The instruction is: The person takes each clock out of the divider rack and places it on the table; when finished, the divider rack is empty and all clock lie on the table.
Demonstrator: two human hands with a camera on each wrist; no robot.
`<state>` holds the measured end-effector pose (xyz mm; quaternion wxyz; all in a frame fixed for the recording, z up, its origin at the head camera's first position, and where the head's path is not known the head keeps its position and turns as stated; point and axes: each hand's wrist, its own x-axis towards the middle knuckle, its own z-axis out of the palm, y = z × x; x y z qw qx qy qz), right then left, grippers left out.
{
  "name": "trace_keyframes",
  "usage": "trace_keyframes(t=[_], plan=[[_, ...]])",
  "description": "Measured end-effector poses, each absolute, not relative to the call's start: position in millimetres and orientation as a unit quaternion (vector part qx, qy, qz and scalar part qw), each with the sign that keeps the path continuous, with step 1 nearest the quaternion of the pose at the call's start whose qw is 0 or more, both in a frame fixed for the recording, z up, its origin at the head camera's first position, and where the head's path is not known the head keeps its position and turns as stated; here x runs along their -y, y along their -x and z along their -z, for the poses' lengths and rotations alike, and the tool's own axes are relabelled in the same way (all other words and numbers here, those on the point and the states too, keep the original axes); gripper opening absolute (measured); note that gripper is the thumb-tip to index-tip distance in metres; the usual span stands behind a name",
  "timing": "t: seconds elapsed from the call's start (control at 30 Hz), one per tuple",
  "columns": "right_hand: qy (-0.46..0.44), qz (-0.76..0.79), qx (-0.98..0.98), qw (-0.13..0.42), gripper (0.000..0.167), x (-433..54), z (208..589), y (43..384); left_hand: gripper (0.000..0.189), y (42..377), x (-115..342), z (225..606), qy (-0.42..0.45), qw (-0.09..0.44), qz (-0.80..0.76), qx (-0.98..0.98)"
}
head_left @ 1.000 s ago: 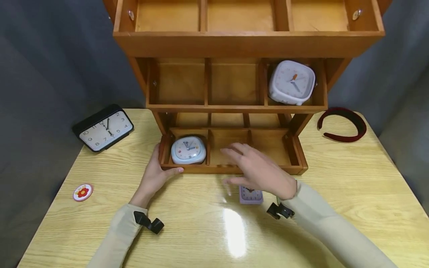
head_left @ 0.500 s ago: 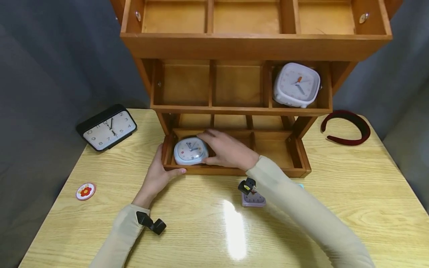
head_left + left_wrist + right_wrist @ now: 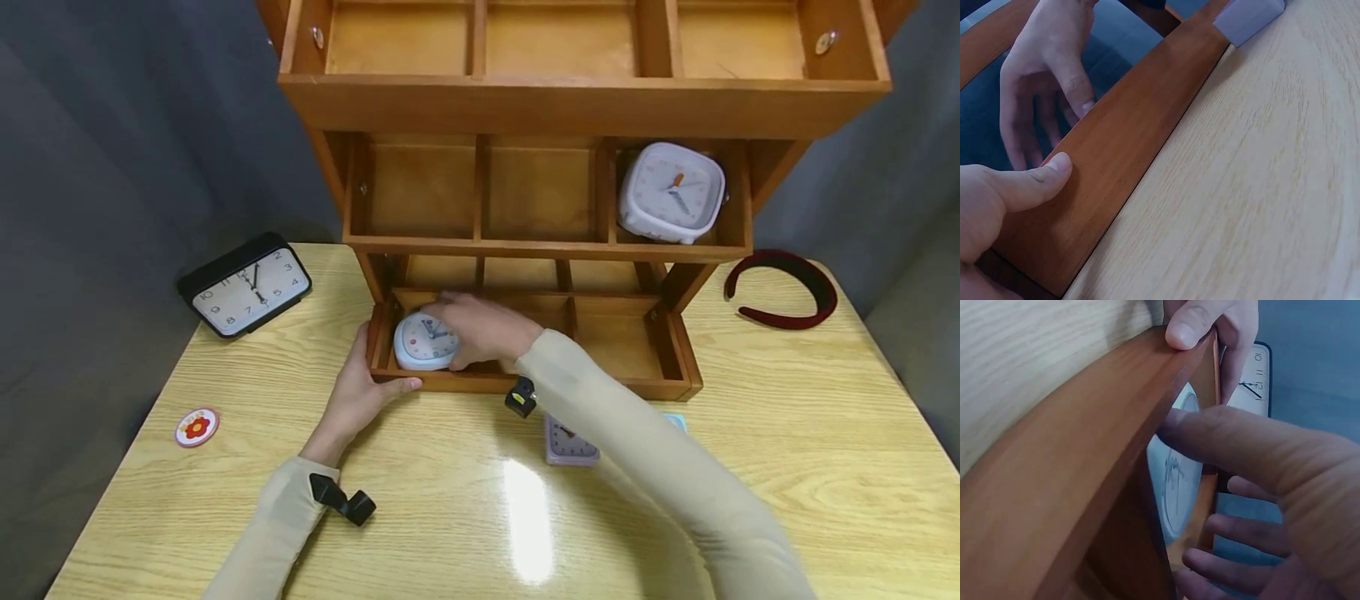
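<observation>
Left hand point(image 3: 356, 396) at the lower left of centre grips the left end of the bottom drawer point(image 3: 618, 388), its thumb on the front board and its other fingers round the side. To its right, the right hand point(image 3: 483, 329) reaches down into the same drawer, over a light blue clock point(image 3: 423, 342). In the right wrist view its thumb lies across the clock's rim while the other fingers are spread on the far side; whether they close on the clock I cannot tell. That clock sits in the drawer's left compartment, face up, its right side hidden by the right hand. Both arms wear pale sleeves point(image 3: 622, 425) with a black mount at each wrist.

Above, the middle drawer point(image 3: 547, 247) is pulled out too, with a white clock point(image 3: 672, 193) in its right compartment, its face showing an orange hand. The top drawer point(image 3: 585, 108), also out, fills the upper part of the head view.

On the desk point(image 3: 420, 500), a black clock point(image 3: 249, 287) rests at the left, tilted in the frame, with a round badge point(image 3: 197, 427) bearing a red flower below it. A small purple clock point(image 3: 572, 446) lies below the bottom drawer, partly covered by the right sleeve, and a light blue object point(image 3: 677, 421) just shows beyond that sleeve. A dark red headband point(image 3: 780, 319) lies at the right.
</observation>
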<state>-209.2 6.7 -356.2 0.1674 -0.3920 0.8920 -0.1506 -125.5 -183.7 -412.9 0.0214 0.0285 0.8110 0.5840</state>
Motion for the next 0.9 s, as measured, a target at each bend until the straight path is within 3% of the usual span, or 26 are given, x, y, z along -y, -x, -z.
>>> trace_keyframes(t=[0.6,0.9], plan=[[0.362,0.085,-0.899,0.231,0.100,22,374,226,0.097,123,182,408,-0.042,0.015,-0.587,-0.808],[0.394,0.094,-0.888,0.215,0.098,20,378,229,0.097,123,183,407,-0.040,0.014,-0.588,-0.807]])
